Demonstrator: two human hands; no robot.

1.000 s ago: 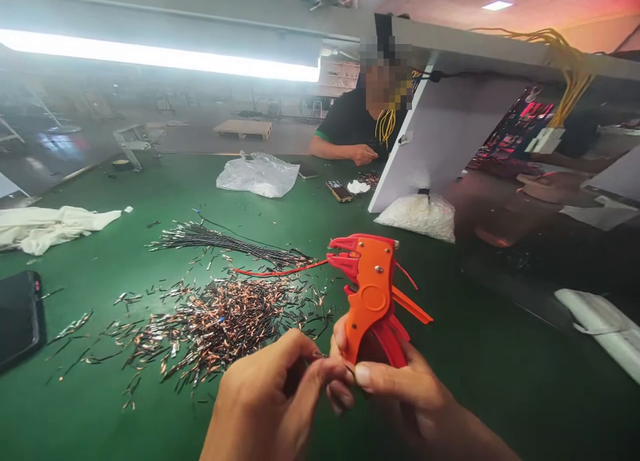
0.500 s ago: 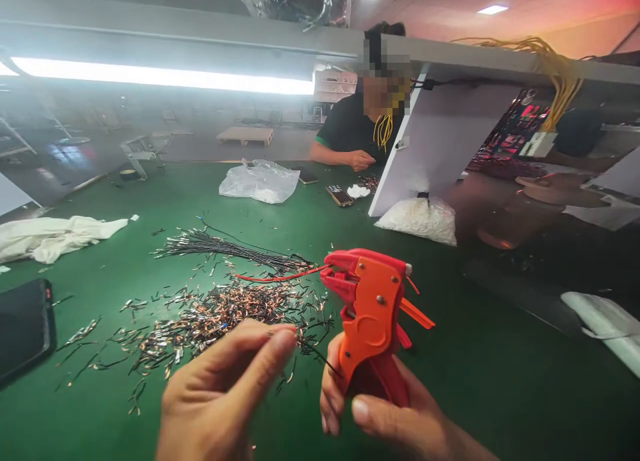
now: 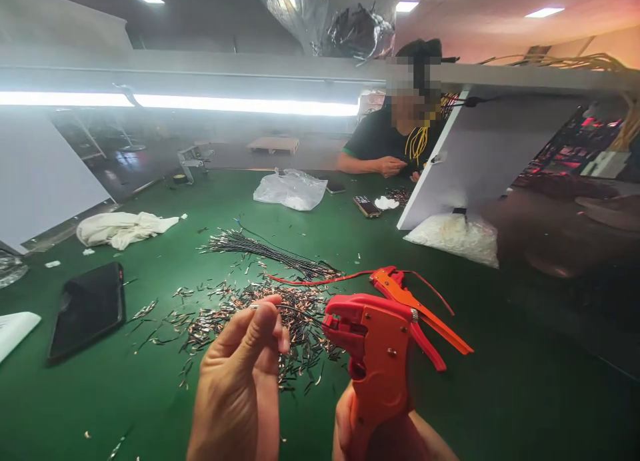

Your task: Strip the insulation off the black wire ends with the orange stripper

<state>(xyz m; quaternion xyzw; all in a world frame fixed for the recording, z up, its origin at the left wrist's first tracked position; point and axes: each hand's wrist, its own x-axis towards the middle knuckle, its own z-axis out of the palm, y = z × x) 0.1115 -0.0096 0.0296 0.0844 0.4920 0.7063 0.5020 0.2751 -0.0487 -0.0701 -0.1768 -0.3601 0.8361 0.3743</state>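
My left hand (image 3: 240, 374) is closed in a pinch on a thin black wire (image 3: 299, 310). The wire's far end reaches the jaws of a red and orange wire stripper (image 3: 383, 354); whether the jaws are closed on it I cannot tell. Around the stripper's handle my right hand (image 3: 344, 418) is wrapped, its palm and most fingers hidden. Behind the hands lies a heap of short black and copper wire offcuts (image 3: 215, 321). A bundle of black wires (image 3: 265, 249) rests beyond it. Another wire stripper (image 3: 425, 314) lies behind the held one, near a red wire (image 3: 310, 282).
A dark phone (image 3: 87, 311) and a white cloth (image 3: 125, 229) lie on the left of the green table (image 3: 510, 374). Farther back are a clear plastic bag (image 3: 290, 189), another phone (image 3: 367, 206) and a filled bag (image 3: 453, 238) by a slanted panel (image 3: 493, 141). A co-worker (image 3: 373, 144) sits across.
The view has shifted left and up. My right hand has brought the stripper nearer, and the black wire now runs from my left hand to its jaws. The second stripper shows more fully.
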